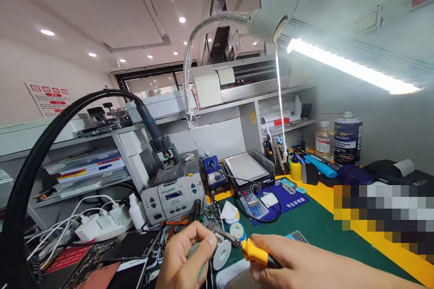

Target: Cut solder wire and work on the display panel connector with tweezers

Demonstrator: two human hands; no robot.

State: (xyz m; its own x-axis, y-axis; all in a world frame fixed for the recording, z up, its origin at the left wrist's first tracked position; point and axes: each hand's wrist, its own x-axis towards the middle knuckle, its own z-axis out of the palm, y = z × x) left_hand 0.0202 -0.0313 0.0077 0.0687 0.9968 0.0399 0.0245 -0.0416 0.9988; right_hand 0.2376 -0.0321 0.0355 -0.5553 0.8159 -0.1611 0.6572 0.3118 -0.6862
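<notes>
- Yellow-and-black-handled metal pliers [252, 251] are held in the grip of the right hand [290, 253], rightward and in front of the grey box-shaped soldering station [172, 196].
- A rounded grey-green object [194, 251], partly hidden, is held by the left hand [179, 257], before the station.

"Where does this view sit?"
"On the person's head, at the bench's [323, 192] near side, looking forward across to its far edge and the shelf [230, 105]."
"How close?"
"Near: left hand [188, 257] and right hand [281, 257] loom at the bottom, yet the ceiling [84, 0] fits in above."
</notes>
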